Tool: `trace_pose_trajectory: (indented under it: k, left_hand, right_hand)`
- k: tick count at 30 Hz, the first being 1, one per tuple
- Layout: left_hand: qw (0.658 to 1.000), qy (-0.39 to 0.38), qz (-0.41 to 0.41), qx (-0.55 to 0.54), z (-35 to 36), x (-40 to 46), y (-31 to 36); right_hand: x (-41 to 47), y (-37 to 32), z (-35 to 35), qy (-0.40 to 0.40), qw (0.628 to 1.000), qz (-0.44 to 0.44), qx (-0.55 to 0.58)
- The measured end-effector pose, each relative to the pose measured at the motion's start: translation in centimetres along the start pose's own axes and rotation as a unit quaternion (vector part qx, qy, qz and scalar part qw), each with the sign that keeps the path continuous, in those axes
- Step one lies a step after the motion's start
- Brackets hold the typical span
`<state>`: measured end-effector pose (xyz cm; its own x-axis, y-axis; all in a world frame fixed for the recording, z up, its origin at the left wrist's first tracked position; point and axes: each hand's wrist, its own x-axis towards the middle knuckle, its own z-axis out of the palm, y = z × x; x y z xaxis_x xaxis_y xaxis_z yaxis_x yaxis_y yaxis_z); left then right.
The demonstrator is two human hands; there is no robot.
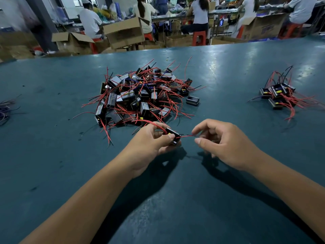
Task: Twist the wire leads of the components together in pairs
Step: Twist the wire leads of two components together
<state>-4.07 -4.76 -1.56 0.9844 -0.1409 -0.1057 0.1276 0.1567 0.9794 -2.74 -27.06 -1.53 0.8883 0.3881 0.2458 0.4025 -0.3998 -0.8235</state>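
My left hand grips a small black box component with a yellow mark, just above the green table. A red lead and a black lead run from it to the right. My right hand pinches the ends of those leads between thumb and forefinger. Another red lead loops back over my left fingers. Behind my hands lies a big pile of the same black components with tangled red and black wires.
A smaller group of components with wires sits at the right of the table. One lone black box lies beside the big pile. Dark wires lie at the left edge. Cardboard boxes and seated people are beyond the table.
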Motion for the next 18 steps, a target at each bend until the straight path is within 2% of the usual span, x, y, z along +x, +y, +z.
trace_pose_trajectory:
  k: [3,7,11,15,18]
  left_hand:
    - [0.999,-0.005,0.017,0.046,-0.2,0.1,0.0]
    - [0.984,-0.044,0.064,0.161,-0.7,0.0,0.3]
    - [0.940,-0.056,0.131,0.309,-1.3,0.1,0.6]
    - [0.903,-0.088,0.141,0.397,-2.1,0.5,0.3]
    - [0.849,-0.119,0.180,0.481,-2.6,0.5,0.2]
  right_hand:
    - [0.1,0.1,-0.2,-0.004,0.999,0.007,0.048]
    - [0.5,0.5,-0.6,0.015,1.000,-0.007,0.022]
    - [0.5,0.7,-1.3,0.010,0.998,-0.017,-0.053]
    - [0.3,0.5,-1.7,-0.035,0.982,-0.050,-0.178]
    - [0.3,0.6,-1.7,-0.079,0.969,-0.068,-0.224]
